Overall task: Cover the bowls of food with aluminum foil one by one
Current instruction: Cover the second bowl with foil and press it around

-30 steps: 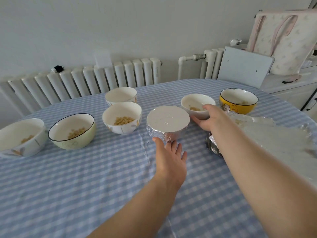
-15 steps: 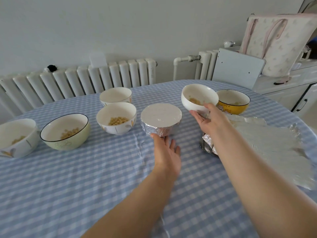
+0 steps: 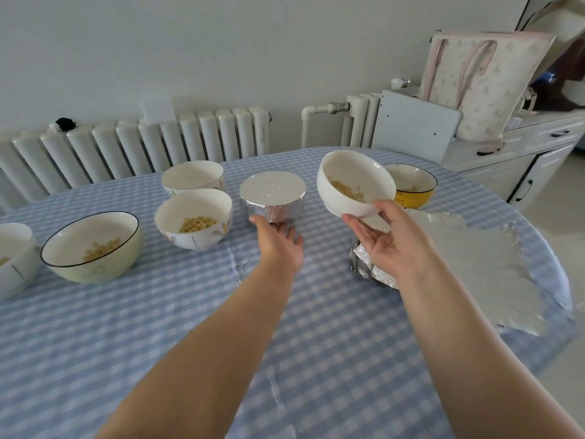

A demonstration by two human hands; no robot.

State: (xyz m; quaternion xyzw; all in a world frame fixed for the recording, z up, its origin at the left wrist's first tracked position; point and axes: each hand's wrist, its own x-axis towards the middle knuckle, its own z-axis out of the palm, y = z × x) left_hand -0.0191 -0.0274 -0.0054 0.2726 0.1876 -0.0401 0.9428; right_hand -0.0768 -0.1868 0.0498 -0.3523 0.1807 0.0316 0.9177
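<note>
My right hand (image 3: 391, 242) holds a white bowl (image 3: 354, 183) with some yellow food up above the table, tilted toward me. My left hand (image 3: 278, 243), fingers apart, rests against the base of a foil-covered bowl (image 3: 272, 198) at the table's middle. Flat sheets of aluminum foil (image 3: 481, 264) lie at the right. A foil-wrapped bowl (image 3: 368, 267) sits under my right wrist, mostly hidden. Uncovered bowls stand around: a yellow bowl (image 3: 411, 188), a patterned white bowl (image 3: 193, 218) with food, a white bowl behind it (image 3: 192, 179), and a green bowl (image 3: 91, 247).
Another white bowl (image 3: 12, 261) is cut off at the left edge. The round table has a blue checked cloth (image 3: 158, 327). White radiators (image 3: 142, 147) line the wall behind. A cabinet (image 3: 522, 160) with a tote bag (image 3: 484, 83) stands at the far right.
My right hand has lifted the white bowl off the table and brought it up and toward me. My left hand stays at the foil-covered bowl.
</note>
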